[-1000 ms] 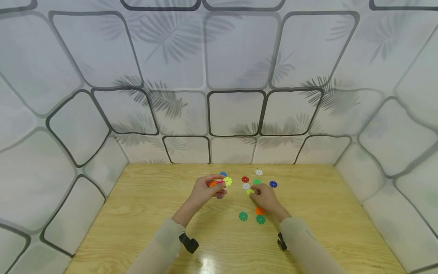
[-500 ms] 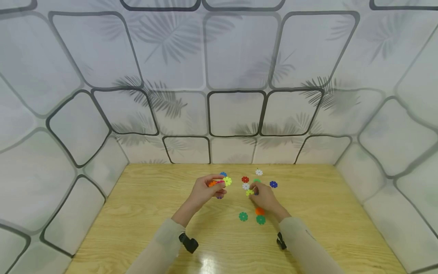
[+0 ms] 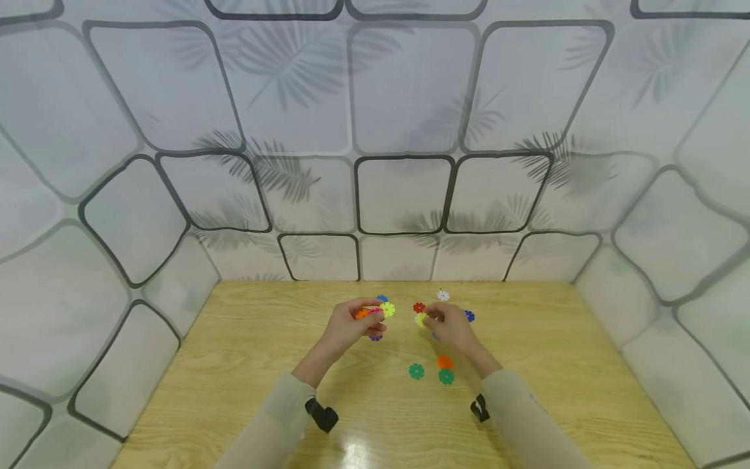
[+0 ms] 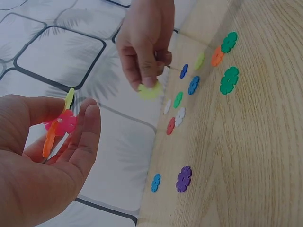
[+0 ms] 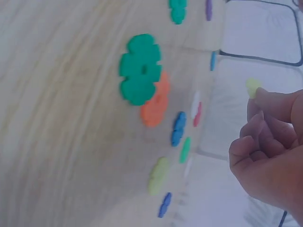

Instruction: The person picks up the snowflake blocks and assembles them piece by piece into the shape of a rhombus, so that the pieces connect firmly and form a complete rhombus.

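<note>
In the left wrist view my left hand [image 4: 47, 175] holds a small cluster of notched, flower-shaped plastic discs between thumb and fingers. A pink disc [image 4: 67, 122] sits in the middle of it, joined with an orange disc [image 4: 49, 140] and a yellow disc [image 4: 69, 98]. My right hand [image 3: 454, 326] pinches a single yellow disc [image 5: 253, 86] between thumb and forefinger, above the tabletop. Its other fingers curl inward, as the right wrist view shows. In the head view the two hands face each other, a short gap apart.
Loose discs lie on the wooden table [image 3: 246, 371]: two dark green ones [image 4: 229, 80] and an orange disc [image 3: 444, 362] nearer me, a purple disc [image 4: 184, 179] and light blue disc [image 4: 155, 183] by the left hand, red [image 3: 418, 307] and white discs [image 3: 443, 296] farther back. Patterned walls [image 3: 404, 195] enclose the table.
My right hand has risen from among the loose discs with the yellow disc, shifting slightly back and left. The left hand with its cluster has barely moved.
</note>
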